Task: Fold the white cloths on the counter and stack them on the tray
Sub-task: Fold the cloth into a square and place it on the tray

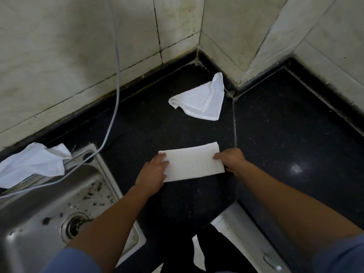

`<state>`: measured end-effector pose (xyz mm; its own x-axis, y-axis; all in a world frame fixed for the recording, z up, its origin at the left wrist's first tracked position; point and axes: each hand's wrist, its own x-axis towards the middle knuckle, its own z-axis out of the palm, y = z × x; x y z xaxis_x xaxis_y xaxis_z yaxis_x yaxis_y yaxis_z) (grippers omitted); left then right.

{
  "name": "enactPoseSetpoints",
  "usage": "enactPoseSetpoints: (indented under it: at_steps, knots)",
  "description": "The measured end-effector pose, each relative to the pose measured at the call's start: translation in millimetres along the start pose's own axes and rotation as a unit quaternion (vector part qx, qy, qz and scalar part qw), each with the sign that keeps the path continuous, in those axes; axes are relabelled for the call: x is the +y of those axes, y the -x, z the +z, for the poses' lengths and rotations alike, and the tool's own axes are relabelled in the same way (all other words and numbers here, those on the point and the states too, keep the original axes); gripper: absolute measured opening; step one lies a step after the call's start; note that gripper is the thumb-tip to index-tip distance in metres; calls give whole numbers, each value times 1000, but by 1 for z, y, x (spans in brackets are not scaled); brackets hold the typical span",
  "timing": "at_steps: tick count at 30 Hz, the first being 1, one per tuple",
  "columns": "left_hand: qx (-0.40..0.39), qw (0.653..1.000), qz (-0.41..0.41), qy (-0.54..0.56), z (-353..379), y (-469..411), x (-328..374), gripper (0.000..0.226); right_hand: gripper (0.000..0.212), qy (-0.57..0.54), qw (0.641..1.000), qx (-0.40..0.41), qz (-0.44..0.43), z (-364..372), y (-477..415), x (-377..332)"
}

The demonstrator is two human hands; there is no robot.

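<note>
A white cloth folded into a long rectangle (192, 162) lies flat on the black counter (285, 134). My left hand (152, 172) rests on its left end, fingers spread on the fabric. My right hand (229, 159) holds its right end, fingertips on the edge. A second white cloth (202, 99), loosely folded into a triangle, lies farther back near the wall corner. A third, crumpled white cloth (32, 164) hangs over the back rim of the sink at the left. No tray is in view.
A steel sink (49, 209) with debris and a drain fills the lower left. A pale cable (116, 85) hangs down the tiled wall into the sink. Tiled walls (78, 46) close off the counter at the back and right. The counter's front edge runs below my arms.
</note>
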<state>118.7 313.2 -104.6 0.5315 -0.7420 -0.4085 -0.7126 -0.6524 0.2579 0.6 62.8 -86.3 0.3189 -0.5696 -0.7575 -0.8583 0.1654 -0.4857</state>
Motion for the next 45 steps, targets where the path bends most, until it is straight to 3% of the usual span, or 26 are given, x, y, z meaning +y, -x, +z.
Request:
enactPoseSetpoints:
  at_steps: [4, 10, 18, 23, 26, 30, 32, 34, 37, 39, 42, 45]
  knots:
    - [34, 999, -8, 20, -3, 7, -1, 50, 13, 29, 996, 22, -83, -2, 13, -6]
    - [128, 985, -89, 67, -9, 34, -22, 35, 19, 87, 980, -23, -176, 38, 50, -37]
    - [138, 976, -144, 90, -5, 69, -51, 34, 17, 200, 956, -63, -207, 126, 57, -55]
    - [137, 972, -153, 112, -2, 80, -61, 33, 32, 263, 942, -54, -199, 151, 50, -53]
    - [136, 972, -155, 115, -1, 82, -63, 32, 28, 280, 938, -56, -194, 160, 47, -50]
    - [131, 974, -149, 109, -5, 76, -64, 32, 45, 280, 936, -77, -198, 160, 48, -50]
    - [132, 977, -131, 102, -8, 68, -59, 31, 30, 220, 951, -83, -200, 149, 46, -50]
    - [134, 982, -92, 91, -12, 58, -49, 31, 13, 178, 953, -34, -241, 129, 42, -49]
    - [108, 993, -13, 53, -16, 37, -23, 37, 17, 233, 914, 27, -330, 102, 38, -44]
    - [66, 998, 14, 16, -16, 21, -9, 46, 29, 320, 873, 5, -368, 95, 33, -42]
    - [2, 1000, -5, -22, -13, 8, -5, 56, 41, 429, 820, -40, -376, 89, 28, -35]
    - [-11, 999, -20, -27, -11, 5, -8, 61, 35, 428, 774, 9, -466, 85, 34, -16]
